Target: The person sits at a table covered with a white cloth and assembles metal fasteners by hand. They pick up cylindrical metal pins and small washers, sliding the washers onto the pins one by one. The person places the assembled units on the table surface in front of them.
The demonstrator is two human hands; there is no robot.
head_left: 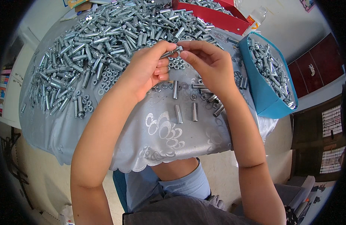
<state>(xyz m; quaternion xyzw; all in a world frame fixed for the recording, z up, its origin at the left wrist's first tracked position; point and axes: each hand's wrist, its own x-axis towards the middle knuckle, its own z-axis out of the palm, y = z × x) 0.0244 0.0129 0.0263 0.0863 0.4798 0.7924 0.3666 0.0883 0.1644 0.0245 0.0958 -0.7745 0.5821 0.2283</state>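
Over the middle of the table, my left hand (152,67) is closed round a shiny metal anchor bolt (168,54), its fingers curled and thumb on top. Facing it, my right hand (208,63) pinches a hex nut (180,49) at the bolt's right end between thumb and forefinger. How far the nut sits on the thread is too small to tell. Just below the hands lie loose hex nuts (176,64) and washers. Short metal sleeves, one of them a sleeve (194,111) standing out on the cloth, lie nearer to me.
A large heap of anchor bolts (116,33) covers the table's far and left parts. To the right stands a blue box (268,101) filled with bolts. A red box (218,20) with more parts and a clear bottle (256,17) are at the back. A silver patterned tablecloth (139,138) hangs over the front edge.
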